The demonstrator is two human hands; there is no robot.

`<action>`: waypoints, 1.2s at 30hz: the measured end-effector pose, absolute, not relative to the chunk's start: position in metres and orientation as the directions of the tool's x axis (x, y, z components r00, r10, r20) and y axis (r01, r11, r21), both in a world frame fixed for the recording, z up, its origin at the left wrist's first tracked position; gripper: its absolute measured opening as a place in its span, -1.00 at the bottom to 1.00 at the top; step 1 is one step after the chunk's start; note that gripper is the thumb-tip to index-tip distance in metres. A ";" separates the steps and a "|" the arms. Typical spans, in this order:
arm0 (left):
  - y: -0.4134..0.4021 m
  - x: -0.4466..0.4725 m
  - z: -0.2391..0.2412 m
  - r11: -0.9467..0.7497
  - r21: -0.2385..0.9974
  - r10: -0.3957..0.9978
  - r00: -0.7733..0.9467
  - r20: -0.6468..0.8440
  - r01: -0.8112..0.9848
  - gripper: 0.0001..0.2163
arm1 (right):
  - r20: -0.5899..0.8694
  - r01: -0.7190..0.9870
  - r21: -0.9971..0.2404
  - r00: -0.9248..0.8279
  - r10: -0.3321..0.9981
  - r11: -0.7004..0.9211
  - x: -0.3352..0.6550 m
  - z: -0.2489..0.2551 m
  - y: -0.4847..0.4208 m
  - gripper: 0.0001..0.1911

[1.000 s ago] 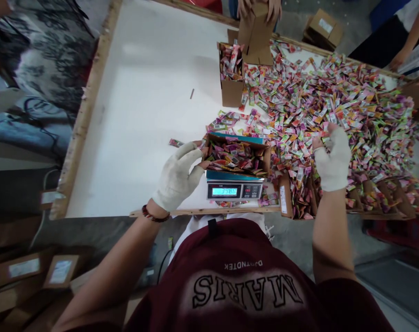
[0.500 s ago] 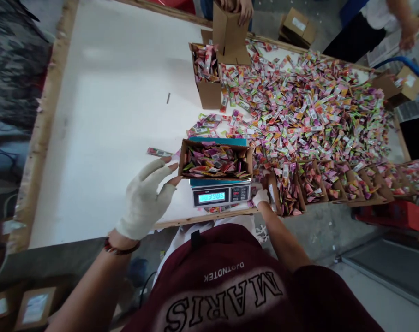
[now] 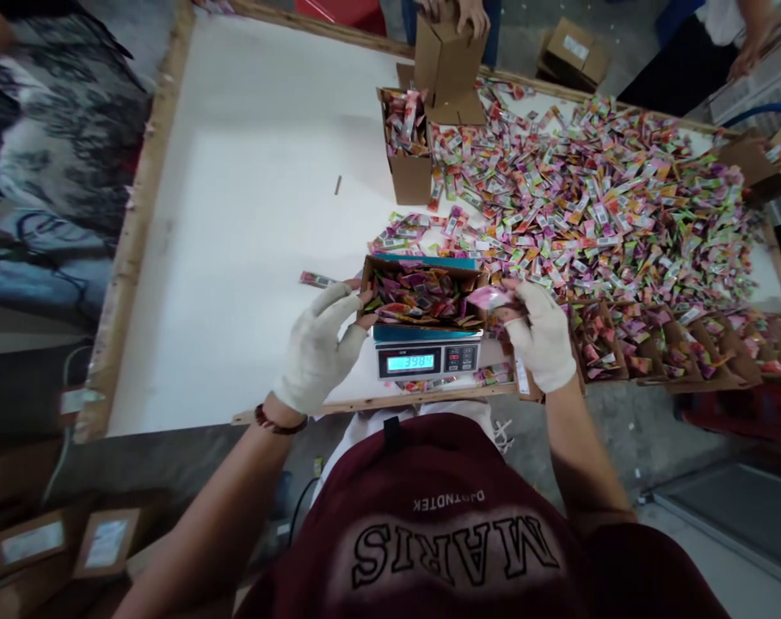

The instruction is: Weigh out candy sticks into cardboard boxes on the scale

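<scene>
An open cardboard box [image 3: 368, 284] filled with colourful sachets sits on a digital scale [image 3: 427, 358] near the table's front edge. My left hand [image 3: 317, 347], in a white glove, rests against the box's left side with its fingers spread. Also gloved, my right hand [image 3: 542, 334] is at the box's right edge, pinching a pink sachet [image 3: 484, 297] over the rim.
A big heap of loose sachets [image 3: 597, 206] covers the right half of the white table [image 3: 249, 215]. A filled upright box [image 3: 408, 163] stands further back, where another person's hands [image 3: 458, 12] hold a carton. Several filled boxes [image 3: 654, 348] line the front edge at right.
My right hand left the sachet heap, dropped towards the front edge, then came up to the box's right side with a pink sachet. My left hand stayed by the box's left side.
</scene>
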State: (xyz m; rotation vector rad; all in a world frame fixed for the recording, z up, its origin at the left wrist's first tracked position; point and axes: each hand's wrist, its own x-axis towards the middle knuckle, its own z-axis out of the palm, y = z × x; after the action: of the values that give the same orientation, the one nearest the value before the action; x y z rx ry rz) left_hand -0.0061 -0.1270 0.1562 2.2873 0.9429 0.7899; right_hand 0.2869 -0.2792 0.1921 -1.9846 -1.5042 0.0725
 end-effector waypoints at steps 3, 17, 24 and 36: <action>-0.128 -0.010 0.159 -0.609 0.658 0.756 0.575 0.312 0.443 -0.78 | 0.289 0.810 -0.567 0.366 0.885 -0.150 0.289 0.202 -0.286 -0.64; -0.113 0.000 0.188 -0.637 0.665 0.723 0.603 0.338 0.391 -0.74 | 0.080 0.716 -0.309 0.675 0.734 -0.625 0.328 0.151 -0.377 -0.62; -0.112 0.031 0.198 -0.653 0.674 0.665 0.688 0.290 0.346 -0.69 | -0.498 0.628 0.167 0.719 0.485 -0.760 0.307 0.108 -0.393 -0.52; -0.129 0.068 0.144 -0.848 0.319 0.422 0.904 -0.075 0.422 -0.65 | -0.488 0.610 0.276 0.755 0.438 -0.743 0.327 0.111 -0.375 -0.69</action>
State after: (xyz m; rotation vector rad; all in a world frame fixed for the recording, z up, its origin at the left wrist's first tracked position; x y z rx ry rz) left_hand 0.0677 -0.1287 0.1444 2.7370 0.6248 -0.0024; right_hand 0.3271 -0.3754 0.1109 -3.3362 -1.0509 0.7310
